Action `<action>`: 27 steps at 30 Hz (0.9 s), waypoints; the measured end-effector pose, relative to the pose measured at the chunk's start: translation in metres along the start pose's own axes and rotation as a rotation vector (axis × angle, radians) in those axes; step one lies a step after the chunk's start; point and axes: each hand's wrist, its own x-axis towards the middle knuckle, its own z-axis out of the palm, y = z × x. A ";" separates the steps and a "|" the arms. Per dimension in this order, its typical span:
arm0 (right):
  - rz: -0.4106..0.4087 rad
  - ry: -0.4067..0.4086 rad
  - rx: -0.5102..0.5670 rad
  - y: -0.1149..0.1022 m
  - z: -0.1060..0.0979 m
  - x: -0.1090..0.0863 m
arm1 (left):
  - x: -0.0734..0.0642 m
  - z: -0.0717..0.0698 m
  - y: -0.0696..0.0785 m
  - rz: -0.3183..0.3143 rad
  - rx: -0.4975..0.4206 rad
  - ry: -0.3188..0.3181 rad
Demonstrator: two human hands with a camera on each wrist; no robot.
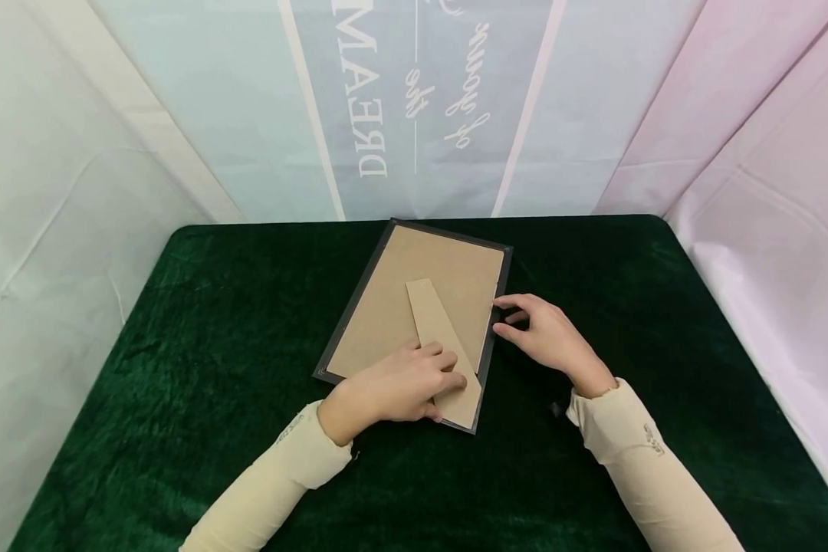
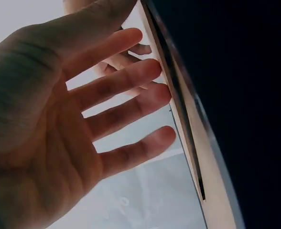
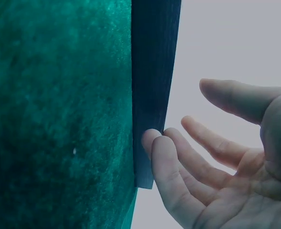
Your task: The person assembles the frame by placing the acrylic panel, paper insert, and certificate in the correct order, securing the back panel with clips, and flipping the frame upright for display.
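Observation:
A picture frame with a thin black rim (image 1: 354, 300) lies back side up on the dark green cloth. Its tan backing board (image 1: 448, 253) carries a tapered easel leg (image 1: 429, 310) that slants across the lower part. Over that leg my left hand (image 1: 396, 383) reaches, fingertips on the board side and thumb lower down. In the left wrist view its fingers (image 2: 131, 114) stretch out toward the board's surface. Beside the long right edge is my right hand (image 1: 545, 333), fingertips at the rim and thumb apart. The right wrist view shows its bent fingers (image 3: 167, 162) at the frame's dark side (image 3: 152, 71).
A green velvet cloth (image 1: 214, 368) covers the table. A small dark item (image 1: 557, 409) lies by the right sleeve. Behind the table hangs a pale printed curtain (image 1: 414, 115), with white fabric (image 1: 55, 230) at the left and pinkish fabric (image 1: 786, 176) at the right.

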 end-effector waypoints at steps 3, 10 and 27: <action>0.008 -0.010 0.002 0.001 0.000 0.000 | -0.002 -0.001 -0.002 -0.009 -0.068 -0.016; 0.062 -0.055 0.025 0.001 0.002 0.002 | -0.017 -0.011 -0.037 -0.074 -0.418 0.088; 0.117 -0.110 -0.061 -0.003 0.019 0.004 | -0.047 0.017 -0.119 -0.853 -0.602 0.191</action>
